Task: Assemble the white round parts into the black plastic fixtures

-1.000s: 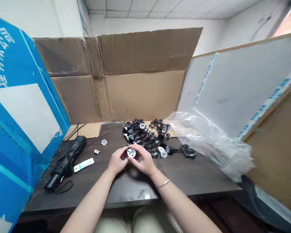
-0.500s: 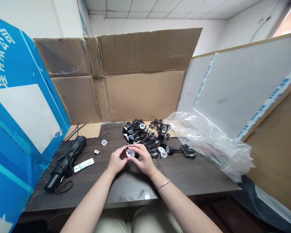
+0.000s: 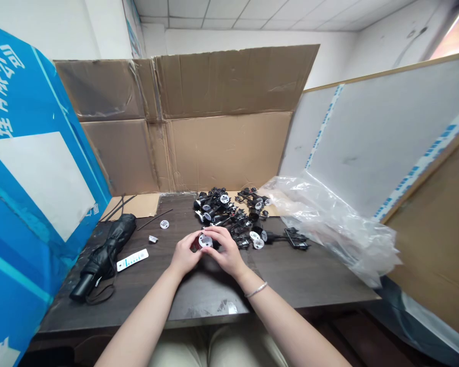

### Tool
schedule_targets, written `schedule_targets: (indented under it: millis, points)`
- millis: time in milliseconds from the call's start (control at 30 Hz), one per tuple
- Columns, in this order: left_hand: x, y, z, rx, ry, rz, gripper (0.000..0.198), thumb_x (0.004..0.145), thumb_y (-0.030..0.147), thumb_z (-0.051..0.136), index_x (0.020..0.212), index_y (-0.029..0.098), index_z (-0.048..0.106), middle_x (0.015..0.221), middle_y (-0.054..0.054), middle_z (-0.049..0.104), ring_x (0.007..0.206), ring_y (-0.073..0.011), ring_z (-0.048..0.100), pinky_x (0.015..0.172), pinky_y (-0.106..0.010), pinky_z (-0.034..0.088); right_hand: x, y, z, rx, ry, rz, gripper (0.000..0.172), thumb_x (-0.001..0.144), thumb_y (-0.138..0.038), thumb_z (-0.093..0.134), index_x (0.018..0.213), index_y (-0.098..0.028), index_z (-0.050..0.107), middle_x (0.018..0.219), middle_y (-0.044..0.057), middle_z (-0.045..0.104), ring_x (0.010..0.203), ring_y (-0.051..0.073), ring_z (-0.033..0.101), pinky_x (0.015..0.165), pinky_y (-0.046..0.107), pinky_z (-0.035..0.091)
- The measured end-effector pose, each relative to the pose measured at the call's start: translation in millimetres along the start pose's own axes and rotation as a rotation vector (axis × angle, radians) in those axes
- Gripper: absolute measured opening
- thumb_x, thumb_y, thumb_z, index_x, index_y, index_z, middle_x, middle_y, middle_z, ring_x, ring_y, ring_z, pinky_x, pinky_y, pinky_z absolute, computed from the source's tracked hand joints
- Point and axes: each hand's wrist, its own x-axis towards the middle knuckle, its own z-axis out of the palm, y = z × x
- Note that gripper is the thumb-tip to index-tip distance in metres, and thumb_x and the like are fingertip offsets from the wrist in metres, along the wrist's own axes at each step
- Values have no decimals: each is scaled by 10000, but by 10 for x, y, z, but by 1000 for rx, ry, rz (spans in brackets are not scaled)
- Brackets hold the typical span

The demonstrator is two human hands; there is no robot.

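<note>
Between my two hands is a round white disc [image 3: 205,240] with small dark cutouts, facing up toward me. My left hand [image 3: 186,253] grips its left side, fingers curled and thumb at the near edge. On the other side my right hand [image 3: 226,251] holds it, fingertips over the top and thumb below. Something reddish shows beside the disc at my left fingers; the rest of the part is hidden. Just beyond my hands lies a heap of black plastic parts [image 3: 229,216], several with similar white discs. Loose white discs [image 3: 257,243] rest right of my right hand.
A folded black umbrella [image 3: 109,255] and a white label strip [image 3: 132,260] lie on the left of the dark table [image 3: 290,275]. Another white disc [image 3: 164,224] and a small white piece [image 3: 153,239] are nearby. Clear plastic sheeting [image 3: 329,219] spreads at right; cardboard [image 3: 225,148] stands behind.
</note>
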Motion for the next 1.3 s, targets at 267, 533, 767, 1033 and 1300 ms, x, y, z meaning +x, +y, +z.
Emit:
schedule_targets:
  millis: [267, 533, 767, 1033, 1300]
  points:
    - [-1, -3, 0, -3, 3, -18, 357, 673, 186, 618, 1029, 154, 596, 1026, -92, 655, 917, -202, 622, 810, -341, 506, -2, -12, 1, 8, -7, 4, 319, 762, -311, 605, 1074, -253, 564, 1041, 75, 594, 1008, 217, 525, 879, 403, 438]
    - [0, 22, -9, -19, -3, -23, 341, 683, 210, 615, 1021, 170, 597, 1025, -83, 655, 917, -201, 622, 809, -345, 506, 1, -22, -2, 14, -3, 9, 312, 763, -311, 600, 1067, -247, 571, 1034, 79, 595, 992, 216, 535, 857, 397, 453]
    - [-4, 13, -8, -5, 8, -17, 344, 671, 207, 627, 1011, 165, 600, 1019, -86, 657, 917, -204, 621, 815, -349, 504, 5, -39, -2, 6, -2, 16, 312, 754, -299, 610, 1057, -241, 569, 1022, 82, 598, 976, 216, 539, 820, 388, 472]
    - [4, 37, -28, -10, -14, -13, 369, 654, 141, 596, 1021, 166, 592, 1009, -73, 658, 899, -188, 621, 807, -334, 503, 21, -66, -15, -2, -1, 5, 333, 731, -244, 619, 1056, -227, 546, 1014, 82, 604, 974, 216, 541, 809, 385, 475]
    - [1, 43, -21, 3, -16, -37, 393, 621, 86, 569, 1004, 171, 597, 975, -55, 660, 839, -170, 617, 749, -309, 510, 19, -87, -22, 1, 1, 17, 330, 711, -201, 598, 1035, -223, 541, 996, 80, 610, 958, 217, 553, 805, 396, 482]
